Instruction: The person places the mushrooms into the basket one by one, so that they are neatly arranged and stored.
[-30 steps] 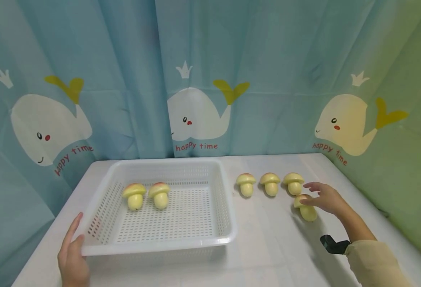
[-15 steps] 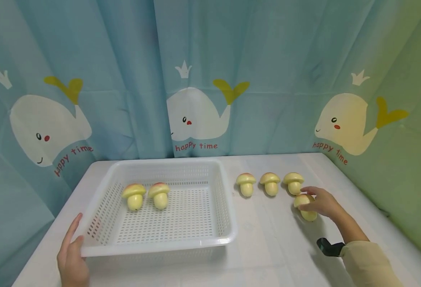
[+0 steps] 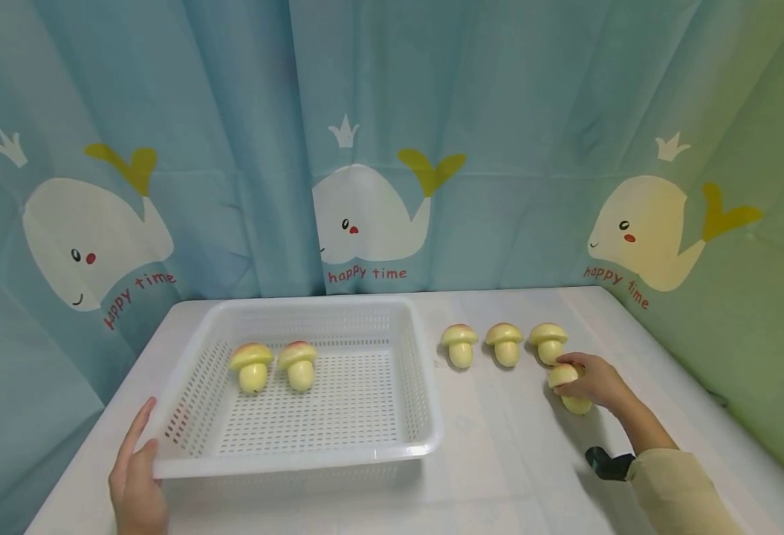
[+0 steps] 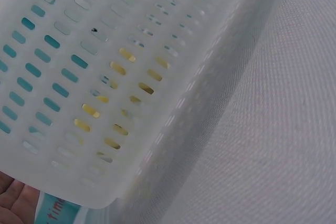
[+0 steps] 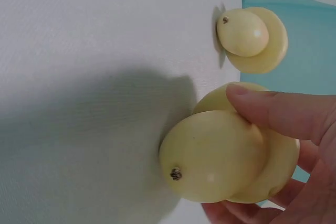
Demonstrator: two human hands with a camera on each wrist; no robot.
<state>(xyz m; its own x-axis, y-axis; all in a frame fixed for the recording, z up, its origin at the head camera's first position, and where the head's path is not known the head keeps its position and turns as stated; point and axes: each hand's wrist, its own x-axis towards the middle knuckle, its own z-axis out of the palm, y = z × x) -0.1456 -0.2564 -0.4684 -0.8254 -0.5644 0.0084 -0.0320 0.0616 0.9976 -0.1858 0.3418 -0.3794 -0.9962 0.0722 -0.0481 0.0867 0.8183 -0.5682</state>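
Lower right in the head view, the right hand [image 3: 595, 380] pinches a shiny mushroom [image 3: 561, 374]; being smooth, it could slip, or knock the back mushroom [image 3: 548, 336]. Lower left, the left hand [image 3: 137, 487], fingers straight, could nudge the basket [image 3: 298, 462].

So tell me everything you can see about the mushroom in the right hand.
The mushroom looks smooth, glossy and plastic-like: pale yellow, with a red-tinged cap, a plump stem and a dark mark at the stem's end. It's tipped on its side, stem toward the person, right of the basket. The right hand grips its cap; whether it touches the tablecloth is unclear.
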